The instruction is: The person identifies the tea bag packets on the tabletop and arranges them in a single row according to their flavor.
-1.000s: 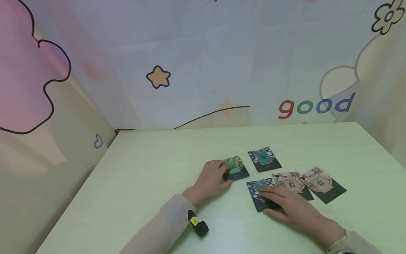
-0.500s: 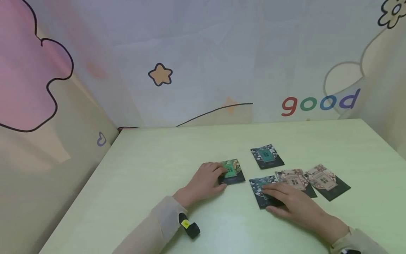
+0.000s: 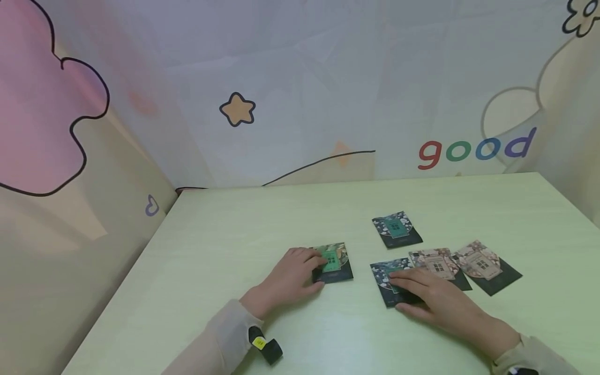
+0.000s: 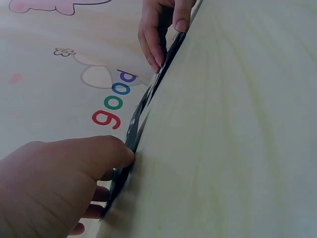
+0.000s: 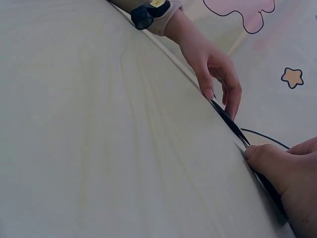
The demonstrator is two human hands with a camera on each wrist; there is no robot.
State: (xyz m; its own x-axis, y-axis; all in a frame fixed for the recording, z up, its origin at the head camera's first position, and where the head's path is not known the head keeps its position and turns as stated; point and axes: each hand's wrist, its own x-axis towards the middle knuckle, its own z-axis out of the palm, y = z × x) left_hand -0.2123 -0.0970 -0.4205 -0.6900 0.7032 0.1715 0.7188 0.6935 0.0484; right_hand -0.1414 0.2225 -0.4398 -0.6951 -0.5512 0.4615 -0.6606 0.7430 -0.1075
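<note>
Flat floral-printed sachets with dark lower ends lie on the table. My left hand (image 3: pixel 289 276) holds the green-labelled sachet (image 3: pixel 344 272) by its left side, fingertips on top and thumb at the near corner. In the left wrist view that thumb meets the dark edge of the sachet (image 4: pixel 130 171). My right hand (image 3: pixel 438 301) rests on a blue-labelled sachet (image 3: pixel 382 284), fingers extended over its label and thumb by its lower edge. Part of each touched sachet is hidden under the fingers. A pink-labelled sachet (image 3: pixel 433 260) lies partly behind the right hand.
Another blue-labelled sachet (image 3: pixel 396 229) lies farther back. A second pink-labelled sachet (image 3: pixel 487 268) lies at the right, its corner meeting the first pink one. The pale green table (image 3: pixel 244 224) ends at a printed cloth backdrop (image 3: pixel 304 94).
My left hand has slid the green-labelled sachet left and toward me, away from the others. The right hand stays on its blue-labelled sachet. The head view has shifted slightly.
</note>
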